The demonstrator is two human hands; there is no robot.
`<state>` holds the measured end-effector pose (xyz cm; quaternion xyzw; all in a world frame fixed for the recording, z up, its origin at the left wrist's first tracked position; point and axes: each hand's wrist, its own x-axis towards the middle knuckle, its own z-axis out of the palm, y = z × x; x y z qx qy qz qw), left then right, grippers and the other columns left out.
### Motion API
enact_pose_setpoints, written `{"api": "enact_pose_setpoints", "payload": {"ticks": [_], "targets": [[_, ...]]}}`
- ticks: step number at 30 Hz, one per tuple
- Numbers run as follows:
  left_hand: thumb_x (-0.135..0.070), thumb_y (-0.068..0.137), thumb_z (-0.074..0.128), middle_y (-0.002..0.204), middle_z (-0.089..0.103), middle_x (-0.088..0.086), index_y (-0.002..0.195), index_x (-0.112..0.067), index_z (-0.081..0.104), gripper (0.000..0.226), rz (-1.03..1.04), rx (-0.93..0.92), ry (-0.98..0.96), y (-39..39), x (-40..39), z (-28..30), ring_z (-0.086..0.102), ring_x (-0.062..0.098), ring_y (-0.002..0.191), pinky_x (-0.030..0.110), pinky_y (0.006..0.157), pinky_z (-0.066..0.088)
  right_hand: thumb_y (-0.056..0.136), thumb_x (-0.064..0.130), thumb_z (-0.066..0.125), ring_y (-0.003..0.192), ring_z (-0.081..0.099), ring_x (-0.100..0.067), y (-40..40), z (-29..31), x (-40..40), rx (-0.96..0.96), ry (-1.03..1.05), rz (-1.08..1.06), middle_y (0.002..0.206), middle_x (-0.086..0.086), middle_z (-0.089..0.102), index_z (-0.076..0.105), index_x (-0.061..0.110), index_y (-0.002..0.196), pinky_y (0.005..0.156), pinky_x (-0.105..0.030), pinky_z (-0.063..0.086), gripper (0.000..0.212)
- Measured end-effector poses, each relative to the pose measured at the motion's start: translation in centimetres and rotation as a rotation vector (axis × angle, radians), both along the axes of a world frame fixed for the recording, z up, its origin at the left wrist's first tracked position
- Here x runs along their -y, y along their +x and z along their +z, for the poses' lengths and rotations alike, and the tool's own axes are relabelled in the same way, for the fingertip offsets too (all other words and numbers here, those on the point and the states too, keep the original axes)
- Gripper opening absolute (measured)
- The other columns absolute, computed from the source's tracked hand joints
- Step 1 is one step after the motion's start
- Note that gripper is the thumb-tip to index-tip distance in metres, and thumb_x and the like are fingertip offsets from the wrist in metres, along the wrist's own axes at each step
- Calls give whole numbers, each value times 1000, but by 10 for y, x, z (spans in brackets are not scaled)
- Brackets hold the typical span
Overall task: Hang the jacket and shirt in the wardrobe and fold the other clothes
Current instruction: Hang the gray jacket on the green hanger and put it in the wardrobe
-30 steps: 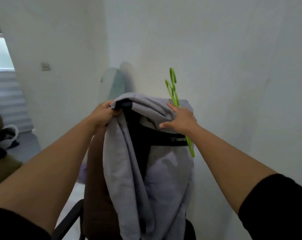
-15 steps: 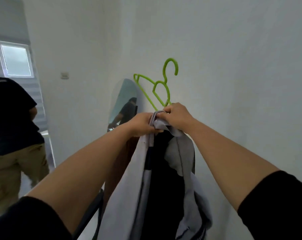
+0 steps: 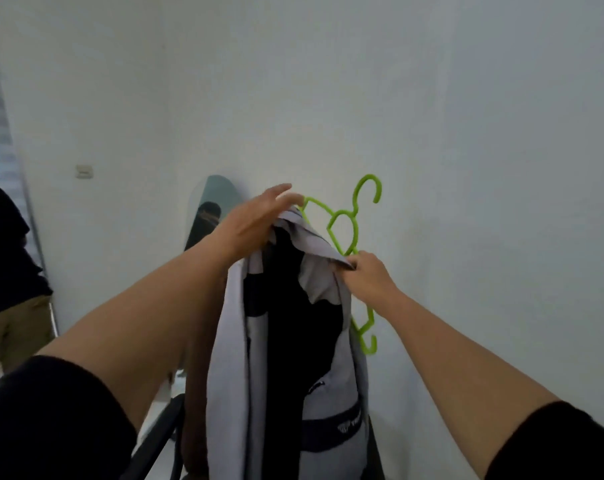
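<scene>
Head view: jacket (image 3: 286,358) held up on hanger (image 3: 345,233) before a white wall (image 3: 466,133).
Left hand (image 3: 255,226) is laid flat, fingers straight, on the jacket's top; its collar is pinched by the right hand (image 3: 369,278). Mirror (image 3: 210,209) is seen behind.

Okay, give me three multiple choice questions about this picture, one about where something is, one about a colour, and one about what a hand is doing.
1. Where is the hanger's hook relative to the jacket?
A. Above and right of it
B. Below it
C. Far left of it

2. What colour is the hanger?
A. Red
B. Bright green
C. Black

3. What is the right hand doing?
A. Hanging idle
B. Pressing flat on the wall
C. Pinching the jacket's collar edge

Answers: 1 A, the hook curls up to the right of the jacket's top. 2 B, its plastic is bright green. 3 C, its fingers are closed on the grey fabric, while the left hand lies open over the other shoulder.
</scene>
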<state>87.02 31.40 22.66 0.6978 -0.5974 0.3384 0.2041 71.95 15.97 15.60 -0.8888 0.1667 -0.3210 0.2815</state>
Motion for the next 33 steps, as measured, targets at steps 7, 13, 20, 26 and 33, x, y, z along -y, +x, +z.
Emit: {"api": "enact_pose_setpoints", "payload": {"ticks": [7,13,20,26,33], "targets": [[-8,91,54,149,16,-8,120,-43,46,47,8,145,475,-23,6,-25,37,21,129,35,103,40,87,4,45,79,48,-22,-48,53,33,-10,-77,-12,71,2,47,69,5,82,61,-27,38,25],[12,70,44,141,46,3,134,-22,49,72,166,-221,344,-67,37,5,39,22,132,27,110,28,83,30,69,63,38,-2,-90,37,53,42,154,208,72,15,37,63,28,117,57,-17,31,34],[-2,79,51,119,49,7,145,-29,27,76,398,-611,404,-92,15,-3,55,24,92,28,64,52,97,32,47,53,31,-13,-158,22,86,35,282,178,65,0,35,26,48,140,40,-21,28,51],[-4,80,56,143,38,12,149,-18,20,79,577,-465,462,-100,0,-16,40,31,128,34,102,38,101,19,37,44,25,-9,-202,35,94,40,208,156,55,3,29,58,27,121,35,-16,21,30],[-2,81,52,147,32,10,149,-17,18,78,575,-376,483,-98,-5,-15,35,31,132,39,109,33,101,19,38,43,26,-8,-203,51,67,-69,137,215,51,5,31,65,24,107,37,-18,23,27]]}}
